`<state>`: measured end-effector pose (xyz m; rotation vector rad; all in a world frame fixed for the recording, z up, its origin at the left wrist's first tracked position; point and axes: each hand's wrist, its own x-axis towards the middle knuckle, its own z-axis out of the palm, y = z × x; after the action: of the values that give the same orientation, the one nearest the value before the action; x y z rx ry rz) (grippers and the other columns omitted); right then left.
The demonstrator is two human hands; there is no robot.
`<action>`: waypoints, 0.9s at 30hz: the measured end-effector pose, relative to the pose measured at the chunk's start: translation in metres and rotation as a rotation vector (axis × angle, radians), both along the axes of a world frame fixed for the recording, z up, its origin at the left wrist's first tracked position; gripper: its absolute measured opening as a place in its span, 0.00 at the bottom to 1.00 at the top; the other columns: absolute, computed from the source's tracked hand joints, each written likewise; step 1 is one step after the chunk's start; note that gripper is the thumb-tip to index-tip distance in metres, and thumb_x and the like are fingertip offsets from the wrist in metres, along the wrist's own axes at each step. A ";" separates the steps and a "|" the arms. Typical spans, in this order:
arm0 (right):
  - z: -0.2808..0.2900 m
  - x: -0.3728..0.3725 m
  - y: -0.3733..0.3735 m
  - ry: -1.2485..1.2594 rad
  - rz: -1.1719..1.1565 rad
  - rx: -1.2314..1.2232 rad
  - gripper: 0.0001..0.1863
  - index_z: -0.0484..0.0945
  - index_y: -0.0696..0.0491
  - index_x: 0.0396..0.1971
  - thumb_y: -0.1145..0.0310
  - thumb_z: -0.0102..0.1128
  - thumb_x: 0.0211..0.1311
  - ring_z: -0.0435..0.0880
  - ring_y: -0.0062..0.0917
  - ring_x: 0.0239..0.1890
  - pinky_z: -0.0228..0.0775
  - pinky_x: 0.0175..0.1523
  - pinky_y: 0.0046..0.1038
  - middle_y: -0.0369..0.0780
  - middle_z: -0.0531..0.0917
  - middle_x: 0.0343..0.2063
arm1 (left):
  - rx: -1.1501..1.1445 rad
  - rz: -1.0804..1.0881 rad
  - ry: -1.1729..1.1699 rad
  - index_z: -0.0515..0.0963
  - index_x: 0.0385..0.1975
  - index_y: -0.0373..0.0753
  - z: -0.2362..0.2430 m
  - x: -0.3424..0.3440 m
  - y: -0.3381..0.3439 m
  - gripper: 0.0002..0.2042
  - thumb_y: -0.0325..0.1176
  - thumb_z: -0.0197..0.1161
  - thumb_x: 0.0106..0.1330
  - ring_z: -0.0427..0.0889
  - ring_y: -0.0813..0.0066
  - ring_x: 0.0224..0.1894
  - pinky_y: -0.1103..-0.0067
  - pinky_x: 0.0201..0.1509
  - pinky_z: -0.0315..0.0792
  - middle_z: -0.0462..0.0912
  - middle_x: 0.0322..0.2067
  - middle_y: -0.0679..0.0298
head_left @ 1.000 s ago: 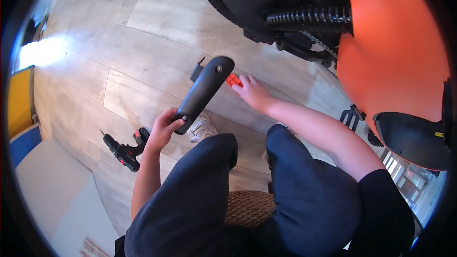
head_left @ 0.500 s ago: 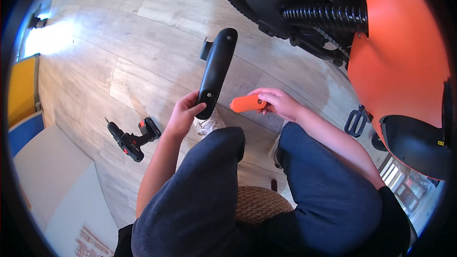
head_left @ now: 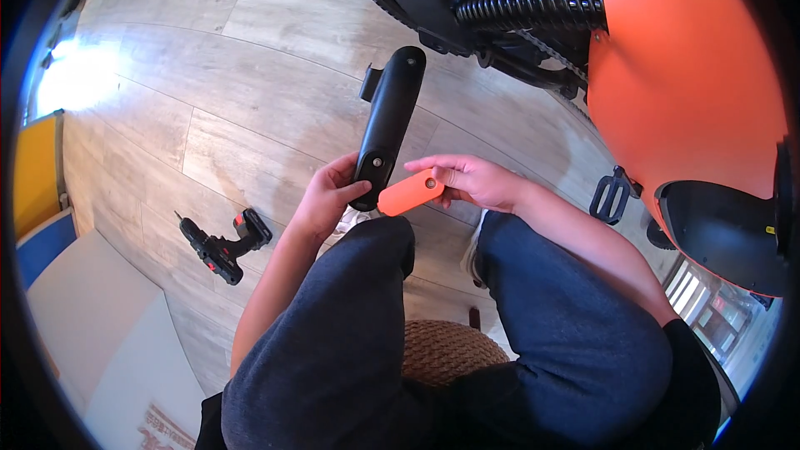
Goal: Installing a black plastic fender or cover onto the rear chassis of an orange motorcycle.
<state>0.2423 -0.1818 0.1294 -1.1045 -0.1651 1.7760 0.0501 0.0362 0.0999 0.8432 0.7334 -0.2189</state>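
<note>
My left hand [head_left: 327, 198] grips the lower end of a long, rounded black plastic cover [head_left: 393, 117]. The cover tilts up and away, with a small tab on its left side and a screw head near each end. A short orange plastic piece [head_left: 407, 194] with a dark screw hole is pinched between the thumb and fingers of my right hand [head_left: 471, 181]. Its free end points left and down, close beside the cover's lower end; whether the two touch I cannot tell.
A black cordless drill [head_left: 221, 246] lies on the wood floor at left. To the right stands an orange-and-black vehicle with a large orange body panel [head_left: 687, 67], a coil spring [head_left: 529, 7] and a pedal [head_left: 612, 196]. Cardboard [head_left: 108, 300] lies at lower left. A woven stool [head_left: 450, 352] is under me.
My right hand has brought the orange piece left toward the cover's lower end and tilted it. The view has shifted slightly, so the vehicle and drill sit a little differently.
</note>
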 end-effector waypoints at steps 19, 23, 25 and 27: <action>-0.113 0.003 -0.052 -1.151 0.339 -0.108 0.14 0.80 0.52 0.45 0.76 0.66 0.57 0.81 0.44 0.47 0.74 0.54 0.40 0.47 0.81 0.41 | 0.030 -0.087 0.079 0.71 0.64 0.29 -0.009 -0.008 -0.009 0.27 0.16 0.63 0.63 0.82 0.75 0.49 0.76 0.58 0.75 0.83 0.50 0.62; -0.142 0.012 -0.069 -1.228 0.300 -0.083 0.14 0.80 0.54 0.44 0.74 0.68 0.57 0.81 0.44 0.46 0.75 0.53 0.41 0.47 0.82 0.40 | 0.005 -0.125 0.073 0.72 0.64 0.30 -0.013 -0.005 -0.018 0.27 0.16 0.63 0.62 0.82 0.75 0.48 0.77 0.57 0.75 0.83 0.50 0.62; -0.141 0.016 -0.073 -1.248 0.220 -0.085 0.13 0.80 0.53 0.44 0.74 0.66 0.58 0.82 0.44 0.44 0.75 0.51 0.42 0.46 0.82 0.39 | -0.012 -0.153 0.070 0.72 0.64 0.30 -0.016 -0.001 -0.024 0.27 0.16 0.63 0.62 0.82 0.76 0.49 0.78 0.57 0.75 0.83 0.50 0.62; -0.108 -0.001 -0.039 -1.407 0.125 -0.014 0.12 0.79 0.54 0.43 0.73 0.66 0.59 0.82 0.42 0.41 0.75 0.47 0.40 0.45 0.82 0.36 | -0.023 -0.101 0.100 0.71 0.65 0.30 -0.017 -0.011 -0.020 0.28 0.16 0.63 0.62 0.82 0.79 0.45 0.80 0.51 0.75 0.85 0.46 0.63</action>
<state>0.2412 -0.2207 0.0215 -2.1900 -1.0547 0.7802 0.0386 0.0164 0.0829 0.8524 0.7810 -0.3609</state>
